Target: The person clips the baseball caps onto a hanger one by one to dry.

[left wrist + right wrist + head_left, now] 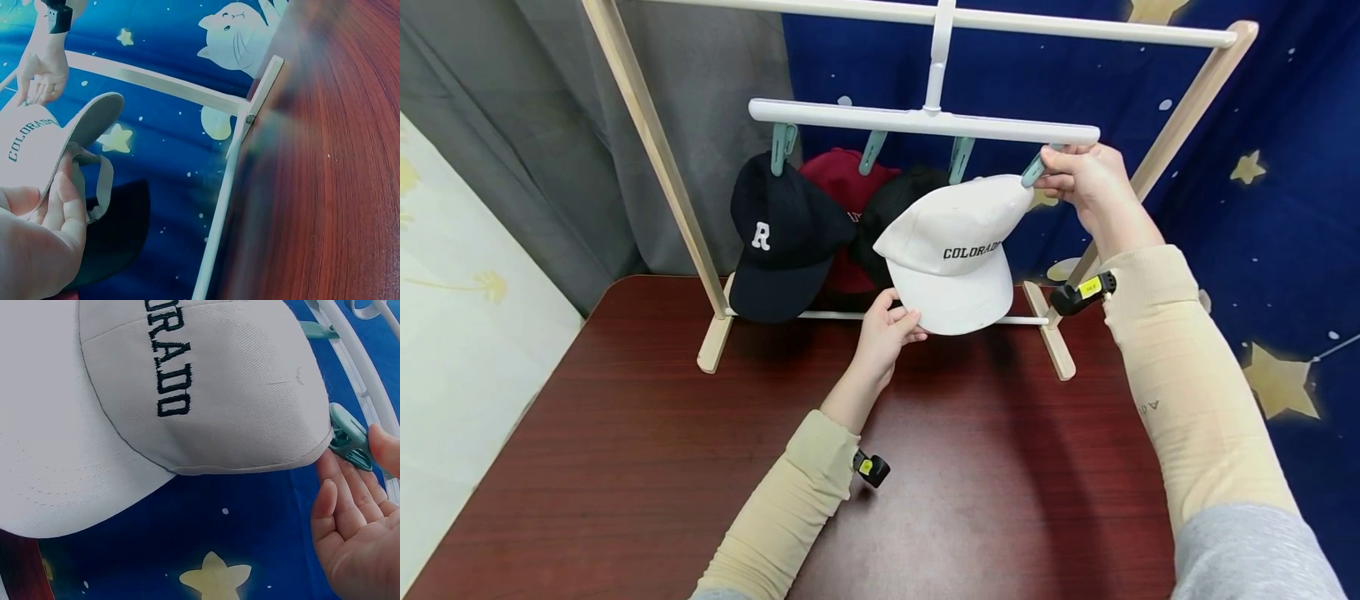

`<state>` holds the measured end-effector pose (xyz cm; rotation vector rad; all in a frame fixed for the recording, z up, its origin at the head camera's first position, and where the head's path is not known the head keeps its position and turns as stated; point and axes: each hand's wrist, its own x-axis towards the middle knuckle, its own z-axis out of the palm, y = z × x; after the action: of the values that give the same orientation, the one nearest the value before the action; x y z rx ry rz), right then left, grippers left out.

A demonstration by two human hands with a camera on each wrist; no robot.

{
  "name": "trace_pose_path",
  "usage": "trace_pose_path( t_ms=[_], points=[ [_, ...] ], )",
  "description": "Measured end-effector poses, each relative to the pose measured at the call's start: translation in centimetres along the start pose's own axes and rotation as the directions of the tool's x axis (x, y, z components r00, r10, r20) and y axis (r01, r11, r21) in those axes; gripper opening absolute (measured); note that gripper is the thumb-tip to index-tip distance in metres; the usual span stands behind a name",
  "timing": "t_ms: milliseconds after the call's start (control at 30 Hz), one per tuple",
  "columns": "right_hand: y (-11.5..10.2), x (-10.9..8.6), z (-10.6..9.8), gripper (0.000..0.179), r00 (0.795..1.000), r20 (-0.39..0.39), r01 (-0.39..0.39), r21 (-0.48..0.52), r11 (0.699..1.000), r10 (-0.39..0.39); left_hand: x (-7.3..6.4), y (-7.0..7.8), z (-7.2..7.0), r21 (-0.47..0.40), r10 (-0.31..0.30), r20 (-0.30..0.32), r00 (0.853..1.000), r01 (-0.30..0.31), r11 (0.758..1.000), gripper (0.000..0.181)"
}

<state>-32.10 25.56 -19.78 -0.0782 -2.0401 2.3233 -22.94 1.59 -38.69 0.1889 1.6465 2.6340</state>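
A white baseball cap (957,218) lettered COLORADO hangs tilted below the right end of a white hanger bar (1000,127). At the left side of its brim my left hand (883,335) pinches the edge between thumb and fingers; the left wrist view shows the cap's strap (105,187) behind those fingers. My right hand (1093,187) is up at the bar's right end, pinching a teal clip (350,437) between thumb and fingers. The clip's nose meets the cap's edge.
A navy cap (786,242) with an R, a red cap (842,177) and a black cap (898,204) hang left of the white one, near more teal clips (961,158). A wooden rack frame (658,158) stands on the dark red table (625,467), before a blue starry curtain (1285,250).
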Motion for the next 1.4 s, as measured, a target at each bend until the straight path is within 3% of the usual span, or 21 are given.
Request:
trace_pose_path(
  t_ms=[367, 600, 867, 1067, 1400],
  points=[
    [0.4, -0.2, -0.1, 0.023, 0.997, 0.073, 0.009, 0.081, 0.997, -0.015, 0.1, -0.3, 0.0, 0.002, -0.023, 0.019, 1.000, 0.023, 1.000, 0.022],
    [0.6, -0.4, 0.3, 0.024, 0.991, 0.117, 0.054, 0.071, 0.996, -0.063, 0.2, -0.3, -0.2, 0.038, -0.067, 0.057, 0.996, 0.065, 0.997, 0.019],
    [1.0, -0.4, 0.4, 0.031, 0.989, 0.120, 0.077, 0.068, 0.995, -0.085, 0.2, -0.3, -0.4, 0.112, -0.102, 0.118, 0.988, 0.089, 0.990, 0.016],
    [1.2, -0.6, 0.3, 0.043, 0.993, 0.091, 0.074, 0.043, 0.996, -0.078, 0.2, -0.3, -0.6, 0.162, -0.121, 0.146, 0.982, 0.097, 0.982, 0.025],
    [1.9, -0.6, -0.5, 0.026, 0.990, 0.077, 0.119, -0.046, 0.992, -0.116, 0.1, -0.5, -1.1, 0.190, -0.145, 0.167, 0.975, 0.113, 0.975, 0.033]
  ],
)
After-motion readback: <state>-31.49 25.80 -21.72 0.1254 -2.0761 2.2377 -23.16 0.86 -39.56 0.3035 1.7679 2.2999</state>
